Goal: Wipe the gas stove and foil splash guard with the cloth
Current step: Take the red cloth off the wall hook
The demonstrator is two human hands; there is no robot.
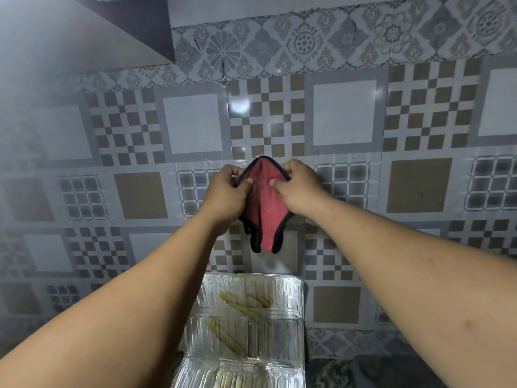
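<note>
Both forearms reach up; left hand (pixel 225 196) and right hand (pixel 300 189) fingers pinch the red cloth (pixel 264 204).

You see the scene under dim, cool indoor light. A small bright glare spot sits on the glossy wall tiles (pixel 240 107), with fainter sheen streaks just below it. The left side of the wall looks hazy and washed out, softer than the centre. The foil splash guard (pixel 249 326) throws back patchy white reflections. Your wide lens bends the tile lines outward near the edges. The lower right corner falls into shadow.
</note>
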